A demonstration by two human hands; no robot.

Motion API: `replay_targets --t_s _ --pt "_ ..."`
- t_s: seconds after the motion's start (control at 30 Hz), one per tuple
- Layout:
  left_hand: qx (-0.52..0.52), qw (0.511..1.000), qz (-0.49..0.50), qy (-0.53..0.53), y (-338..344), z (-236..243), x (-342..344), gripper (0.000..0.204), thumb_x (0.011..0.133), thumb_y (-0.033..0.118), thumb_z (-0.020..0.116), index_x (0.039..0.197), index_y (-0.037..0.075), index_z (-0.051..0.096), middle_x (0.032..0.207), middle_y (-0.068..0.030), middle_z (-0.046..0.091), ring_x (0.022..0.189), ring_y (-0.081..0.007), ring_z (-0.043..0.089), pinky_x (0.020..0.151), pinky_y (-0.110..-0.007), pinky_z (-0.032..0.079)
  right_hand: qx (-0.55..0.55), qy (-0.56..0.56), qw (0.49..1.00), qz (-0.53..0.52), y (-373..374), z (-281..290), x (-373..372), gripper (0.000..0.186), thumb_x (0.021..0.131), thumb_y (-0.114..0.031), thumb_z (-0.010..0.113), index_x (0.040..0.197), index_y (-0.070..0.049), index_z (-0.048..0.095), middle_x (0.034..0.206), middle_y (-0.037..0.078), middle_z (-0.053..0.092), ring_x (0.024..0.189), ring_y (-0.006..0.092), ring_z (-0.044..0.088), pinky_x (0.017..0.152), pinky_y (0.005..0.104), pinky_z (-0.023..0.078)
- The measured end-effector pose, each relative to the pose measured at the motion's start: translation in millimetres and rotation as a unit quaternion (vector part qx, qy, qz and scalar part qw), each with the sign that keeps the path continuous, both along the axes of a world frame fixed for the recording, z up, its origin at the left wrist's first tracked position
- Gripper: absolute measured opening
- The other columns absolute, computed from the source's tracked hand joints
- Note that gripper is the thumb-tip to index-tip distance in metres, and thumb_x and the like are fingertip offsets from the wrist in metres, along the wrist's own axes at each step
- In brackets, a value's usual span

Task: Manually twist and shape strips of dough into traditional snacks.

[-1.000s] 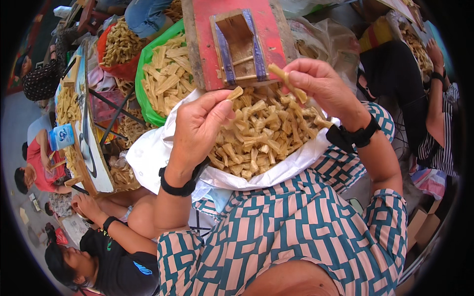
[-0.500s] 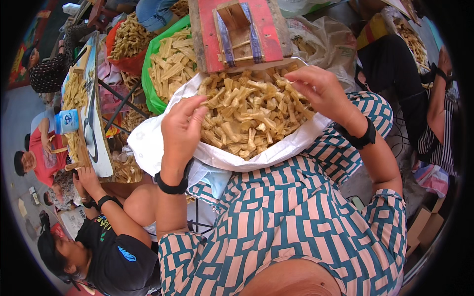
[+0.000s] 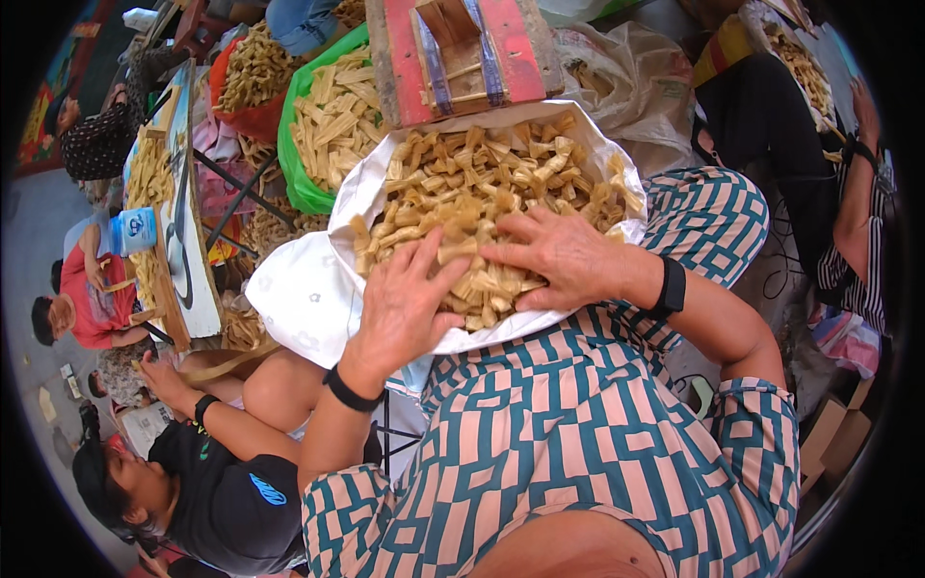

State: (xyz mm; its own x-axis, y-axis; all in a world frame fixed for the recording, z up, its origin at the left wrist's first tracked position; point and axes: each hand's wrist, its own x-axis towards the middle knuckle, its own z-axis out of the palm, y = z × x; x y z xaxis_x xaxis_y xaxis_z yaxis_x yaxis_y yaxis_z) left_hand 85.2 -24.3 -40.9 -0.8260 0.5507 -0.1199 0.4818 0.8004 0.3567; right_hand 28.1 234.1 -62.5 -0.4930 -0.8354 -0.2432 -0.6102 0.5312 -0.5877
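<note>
A white woven sack [image 3: 295,294] rests open on my lap, filled with short, dried, yellowish-tan knotted pieces [image 3: 482,169]. My left hand [image 3: 405,303] lies over the lower left of the pile, fingers spread and touching the pieces. My right hand [image 3: 554,260] is at the lower right of the pile, fingers apart and pressed among the pieces. Just beyond the sack stands a worn red board [image 3: 528,58] with a small wooden frame [image 3: 445,34] bound with blue strips on it.
A green bag [image 3: 303,196] of flat dried strips and an orange bag [image 3: 241,120] of knots are upper left. A board [image 3: 202,308] with strips stands left, co-workers [image 3: 222,491] around it. Another person's arm [image 3: 853,222] and a pale sack [image 3: 636,87] are right.
Both hands have come down into the pile with fingers spread. The pieces they held a second ago are no longer held between raised fingers. The sack's opening has shifted and spread.
</note>
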Motion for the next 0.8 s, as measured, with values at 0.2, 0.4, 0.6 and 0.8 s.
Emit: replay_targets --t_s 0.2,0.4,0.6,0.8 --pt "-0.096 0.995 0.011 0.020 13.8 -25.5 -9.1 0.066 0.068 0.013 0.078 0.132 0.016 0.061 0.140 -0.0177 0.050 0.107 -0.0328 0.057 0.078 -0.043 0.055 -0.010 0.065 0.998 -0.018 -13.7 -27.3 6.3 0.057 0.083 -0.023 0.073 0.135 -0.006 0.055 0.117 0.016 0.058 0.105 0.0346 0.060 0.084 0.0434 0.055" --pt "-0.110 0.994 0.001 0.025 13.7 -53.9 -29.2 0.055 0.078 0.000 0.059 0.132 0.006 0.059 0.141 -0.0229 0.047 0.107 -0.0343 0.058 0.081 -0.041 0.056 0.035 0.093 0.995 -0.009 -39.6 -55.7 -10.9 0.036 0.085 -0.009 0.058 0.120 -0.001 0.058 0.113 0.018 0.058 0.103 0.0354 0.062 0.082 0.0434 0.053" --pt "-0.069 0.996 0.022 -0.047 7.7 -23.4 -25.4 0.069 0.071 0.014 0.080 0.137 0.018 0.061 0.150 -0.0227 0.045 0.120 -0.0377 0.057 0.093 -0.041 0.053 0.036 0.061 0.997 -0.030 -16.5 -20.2 -3.9 0.050 0.084 -0.011 0.062 0.134 -0.009 0.056 0.138 0.016 0.052 0.120 0.0354 0.056 0.088 0.0426 0.053" --pt "0.186 0.973 0.107 -0.085 -23.3 25.6 -37.8 0.050 0.080 0.004 0.075 0.129 0.010 0.068 0.145 -0.0178 0.054 0.122 -0.0293 0.059 0.098 -0.035 0.050 -0.118 0.171 0.974 -0.086 46.6 25.8 -32.9 0.051 0.079 -0.008 0.066 0.129 -0.016 0.065 0.144 0.013 0.055 0.103 0.0342 0.068 0.079 0.0425 0.059"
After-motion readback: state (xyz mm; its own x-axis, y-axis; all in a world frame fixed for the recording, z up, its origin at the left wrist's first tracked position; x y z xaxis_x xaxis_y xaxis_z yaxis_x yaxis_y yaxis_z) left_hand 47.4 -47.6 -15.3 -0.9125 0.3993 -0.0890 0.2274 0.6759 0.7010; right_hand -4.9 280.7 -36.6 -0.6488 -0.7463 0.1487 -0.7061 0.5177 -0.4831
